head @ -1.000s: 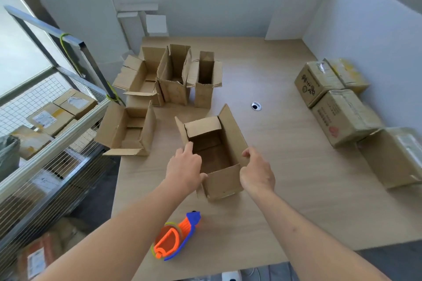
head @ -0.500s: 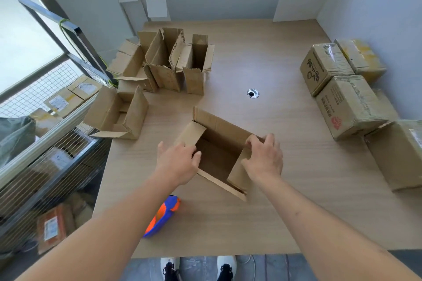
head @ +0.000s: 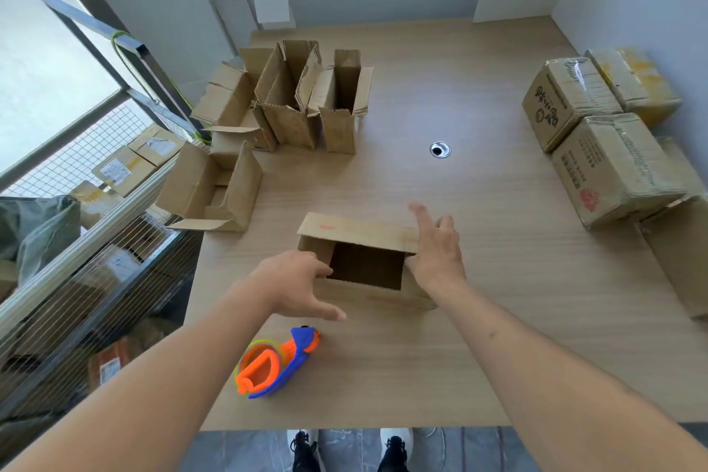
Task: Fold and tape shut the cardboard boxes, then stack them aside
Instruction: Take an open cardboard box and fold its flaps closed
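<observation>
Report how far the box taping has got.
Done: three taped boxes sit by the right wall. In hand: the left hand and right hand press flaps on one open box, far flap folded, untaped. The tape dispenser lies untouched. Left: about five open boxes at the table's far left.

Five open cardboard boxes (head: 360, 261); four taped boxes (head: 613, 169); one tape dispenser (head: 274, 364); two hands (head: 436, 249).

An open box (head: 367, 261) sits mid-frame on the worktop (head: 479, 318); tape dispenser (head: 274, 364) lower left, empty boxes (head: 291, 107) upper left, sealed boxes (head: 597, 149) right.
</observation>
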`<state>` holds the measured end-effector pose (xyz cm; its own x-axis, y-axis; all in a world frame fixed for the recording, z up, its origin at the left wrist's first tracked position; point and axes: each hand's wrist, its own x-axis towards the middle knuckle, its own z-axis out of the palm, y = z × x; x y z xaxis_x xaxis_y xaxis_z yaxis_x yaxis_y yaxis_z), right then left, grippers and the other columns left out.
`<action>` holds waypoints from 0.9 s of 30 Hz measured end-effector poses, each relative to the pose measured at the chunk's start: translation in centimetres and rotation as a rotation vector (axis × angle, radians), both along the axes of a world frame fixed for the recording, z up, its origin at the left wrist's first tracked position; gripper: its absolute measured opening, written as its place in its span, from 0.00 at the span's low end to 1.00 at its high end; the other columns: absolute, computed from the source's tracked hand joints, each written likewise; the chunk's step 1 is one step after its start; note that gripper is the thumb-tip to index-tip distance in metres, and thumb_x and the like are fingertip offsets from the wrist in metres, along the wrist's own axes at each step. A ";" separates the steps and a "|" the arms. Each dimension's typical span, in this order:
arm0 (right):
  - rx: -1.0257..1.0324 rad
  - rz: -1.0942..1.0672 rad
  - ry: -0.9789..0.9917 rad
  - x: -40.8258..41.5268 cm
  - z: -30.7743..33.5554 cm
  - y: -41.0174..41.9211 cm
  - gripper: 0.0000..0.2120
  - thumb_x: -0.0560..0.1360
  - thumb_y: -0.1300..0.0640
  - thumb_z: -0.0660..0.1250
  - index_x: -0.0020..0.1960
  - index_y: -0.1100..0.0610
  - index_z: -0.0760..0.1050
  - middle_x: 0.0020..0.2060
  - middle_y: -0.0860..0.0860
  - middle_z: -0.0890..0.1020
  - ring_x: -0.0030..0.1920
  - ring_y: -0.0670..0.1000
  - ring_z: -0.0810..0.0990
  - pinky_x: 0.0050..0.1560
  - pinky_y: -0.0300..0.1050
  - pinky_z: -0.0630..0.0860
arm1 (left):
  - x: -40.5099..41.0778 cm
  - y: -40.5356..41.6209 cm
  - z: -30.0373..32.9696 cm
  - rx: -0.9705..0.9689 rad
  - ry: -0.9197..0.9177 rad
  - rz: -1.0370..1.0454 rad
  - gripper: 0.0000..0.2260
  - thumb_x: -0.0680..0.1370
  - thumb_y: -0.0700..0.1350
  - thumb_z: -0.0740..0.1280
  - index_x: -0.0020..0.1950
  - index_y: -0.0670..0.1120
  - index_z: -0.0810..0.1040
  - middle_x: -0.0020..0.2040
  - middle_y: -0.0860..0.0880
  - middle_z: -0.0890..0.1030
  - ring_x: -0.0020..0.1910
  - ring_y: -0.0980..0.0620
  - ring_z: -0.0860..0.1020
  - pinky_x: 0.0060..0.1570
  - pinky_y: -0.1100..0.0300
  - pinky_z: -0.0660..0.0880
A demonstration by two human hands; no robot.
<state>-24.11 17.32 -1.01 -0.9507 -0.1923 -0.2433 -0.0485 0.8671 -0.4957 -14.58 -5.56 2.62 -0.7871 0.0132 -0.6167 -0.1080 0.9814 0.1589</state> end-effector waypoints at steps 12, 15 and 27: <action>0.417 0.279 -0.006 2.6 -0.2 -4.3 0.33 0.77 0.25 0.48 0.78 0.35 0.57 0.80 0.53 0.58 0.79 0.63 0.57 0.74 0.69 0.58 | 1.5 -2.3 -2.4 -0.020 0.327 0.547 0.48 0.66 0.67 0.78 0.73 0.46 0.57 0.62 0.43 0.65 0.58 0.37 0.77 0.54 0.46 0.76; 0.439 0.233 -0.010 4.2 -1.3 -4.6 0.27 0.83 0.33 0.48 0.80 0.33 0.45 0.82 0.56 0.49 0.81 0.64 0.50 0.72 0.69 0.61 | 1.7 -2.2 -3.9 -0.123 0.338 0.381 0.40 0.73 0.70 0.69 0.77 0.60 0.55 0.72 0.42 0.56 0.73 0.33 0.61 0.67 0.42 0.69; 0.322 0.093 -0.030 8.1 -4.5 -6.7 0.29 0.82 0.32 0.42 0.78 0.30 0.32 0.79 0.55 0.28 0.78 0.66 0.28 0.77 0.69 0.37 | 4.8 -3.8 -6.5 0.133 0.449 0.353 0.29 0.82 0.62 0.59 0.80 0.66 0.51 0.75 0.43 0.57 0.63 0.36 0.73 0.62 0.44 0.75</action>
